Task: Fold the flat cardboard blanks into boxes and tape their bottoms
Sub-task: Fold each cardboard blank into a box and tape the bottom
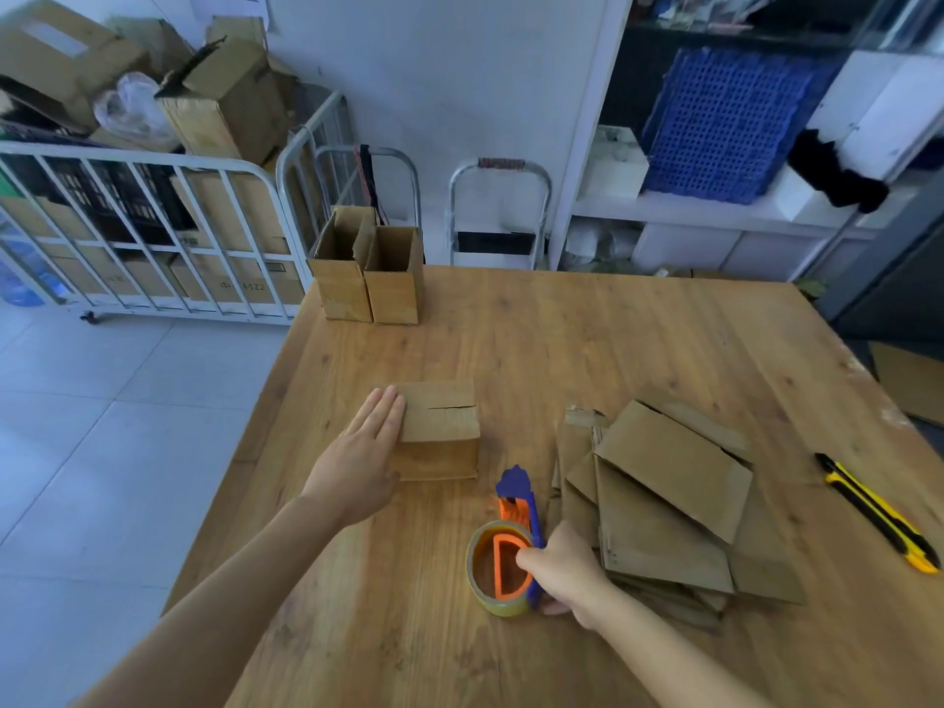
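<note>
On the wooden tabletop [587, 350], near its middle, a small box [444, 431] stands with its flaps folded shut on top; the seam between them shows as a dark line. The left hand [365, 452] comes in from 7 o'clock and lies palm down against the box's 9 o'clock side. Its grip is wide open: the fingers are straight and pressed together, their tips resting on the edge of the top flaps, and they are wrapped round nothing.

At 5 o'clock from the box, well apart from it, the right hand [567, 569] has its grip closed round a blue and orange dispenser [518, 503]. The thumb reaches across the orange core and the fingers curl round the blue handle. The roll of tape [477, 569] in the dispenser rests on the tabletop.

Just beside that hand, at 3 o'clock, lies a loose heap of flat blanks [669, 508] — the top ones are skewed and overlap. Further out at 3 o'clock, near the tabletop's edge, lies a yellow and black knife [876, 511].

At 11 o'clock, on the far corner of the tabletop, two upright boxes [393, 278] stand touching side by side, tops open.

Beyond the tabletop, a white railed cart [153, 158] stacked with cartons stands at 10 o'clock, a ladder [498, 242] leans against the wall at 12 — and a blue crate [725, 125] sits on a shelf at 1 o'clock.
</note>
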